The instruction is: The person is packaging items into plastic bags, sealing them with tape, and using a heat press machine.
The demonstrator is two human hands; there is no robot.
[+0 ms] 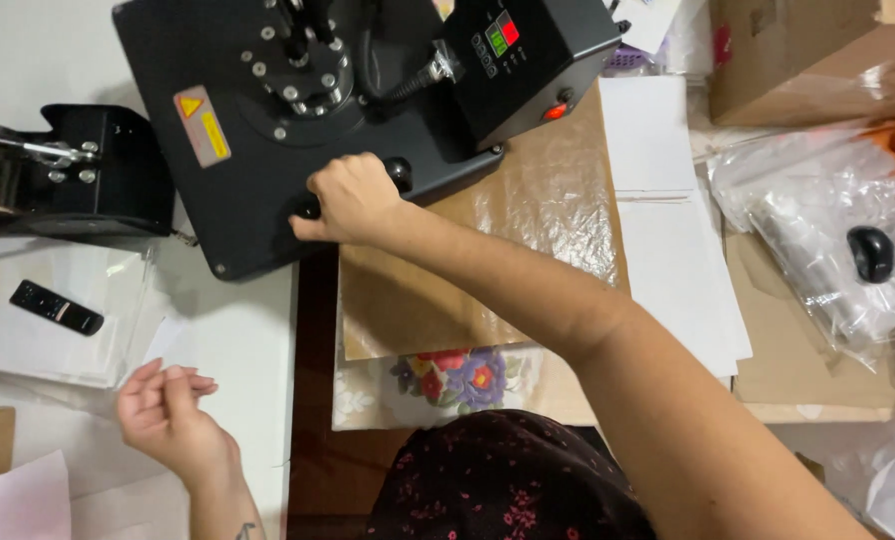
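Nearest you, at 6 o'clock, is your dark flowered garment point(508, 480). At 8 o'clock your left hand point(166, 410) hovers over the white table point(238, 340), fingers loosely curled, palm up, its grip holding nothing. Just beyond, at 9 o'clock, a small black remote point(56, 307) lies on white sheets point(58, 340).

At centre, your right hand point(353, 200) has its grip closed over the handle knob point(400, 172) at the near edge of the black heat press point(348, 110). The press occupies 11 to 1 o'clock. Its upper plate looks swung aside, its long axis running from 10 toward 2 o'clock, the control box point(523, 55) at the far right end. Judge it heavy, rigid metal and possibly hot: take hold only at the knob, never the plate.

Below your forearm, a brown sheet point(438, 290) covers a floral fabric point(448, 385); both are light and limp.

At 3 o'clock lie plastic bags point(818, 220) and a cardboard box point(798, 60).
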